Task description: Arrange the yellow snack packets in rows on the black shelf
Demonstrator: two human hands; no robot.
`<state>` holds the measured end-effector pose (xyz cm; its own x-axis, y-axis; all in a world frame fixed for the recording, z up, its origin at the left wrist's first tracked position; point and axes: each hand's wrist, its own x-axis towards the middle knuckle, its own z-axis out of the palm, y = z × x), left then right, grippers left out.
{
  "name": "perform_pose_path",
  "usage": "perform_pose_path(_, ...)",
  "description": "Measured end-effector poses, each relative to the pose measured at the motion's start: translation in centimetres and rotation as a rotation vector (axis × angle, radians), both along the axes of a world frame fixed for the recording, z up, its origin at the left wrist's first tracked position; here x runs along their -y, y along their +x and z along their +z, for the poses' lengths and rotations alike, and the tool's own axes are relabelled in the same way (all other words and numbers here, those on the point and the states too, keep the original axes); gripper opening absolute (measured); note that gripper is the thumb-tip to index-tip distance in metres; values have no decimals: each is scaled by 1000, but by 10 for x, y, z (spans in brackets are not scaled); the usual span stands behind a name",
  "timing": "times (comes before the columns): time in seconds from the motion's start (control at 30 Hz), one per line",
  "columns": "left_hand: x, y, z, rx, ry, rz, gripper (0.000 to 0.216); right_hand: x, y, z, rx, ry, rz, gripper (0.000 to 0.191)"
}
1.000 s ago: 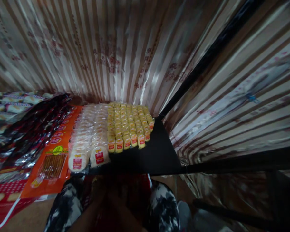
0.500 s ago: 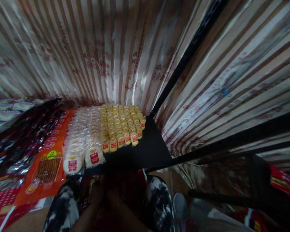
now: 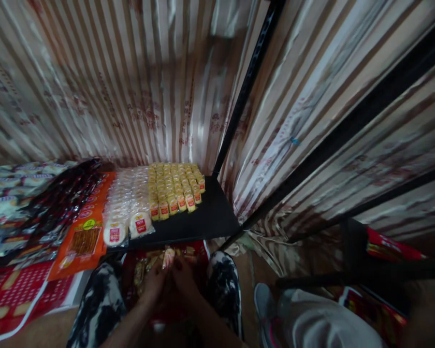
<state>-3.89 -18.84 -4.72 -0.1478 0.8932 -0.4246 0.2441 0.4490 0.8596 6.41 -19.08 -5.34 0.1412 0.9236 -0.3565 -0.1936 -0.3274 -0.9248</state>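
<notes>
Between my knees stands a red basket (image 3: 203, 247) with several small yellow wrapped snacks in it. Over it, my left hand (image 3: 155, 280) and my right hand (image 3: 183, 276) are close together. Their closed fingers hold a small wrapped snack (image 3: 168, 257) with a pinkish-red label, upright between them. Dim light blurs the exact finger positions. Just beyond, on the black shelf (image 3: 206, 217), stand tight rows of yellow wrapped snacks (image 3: 174, 188). Left of those are two rows of round white wrapped crackers (image 3: 141, 224).
An orange snack bag (image 3: 81, 241), dark glossy packets (image 3: 65, 193) and white packets (image 3: 3, 205) lie to the left. A red-and-white basket (image 3: 21, 295) sits below them. Black posts (image 3: 239, 106) and striped sheeting (image 3: 159, 72) enclose the shelf. Another person's pale-clad leg (image 3: 322, 319) is at right.
My hands have risen into clearer sight above the basket, with a wrapped snack now visible between them. The view has shifted, so the shelf's right end and posts appear further left.
</notes>
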Motion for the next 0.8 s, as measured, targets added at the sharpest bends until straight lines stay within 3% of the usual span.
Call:
perform_pose_path(0.13,-1,18,40,25,136,-83,26,-1,21,31,-92,133,27,35)
perform_pose_path(0.27,-8,34,62,112,216,-137,31,-9,42,52,-19,201,21,33)
perform_pose_path(0.53,-38,74,77,-137,200,-103,37,-38,76,66,88,241,-85,36)
perform_pose_path(0.8,-59,124,90,-136,411,-158,40,-85,124,70,233,341,-199,39)
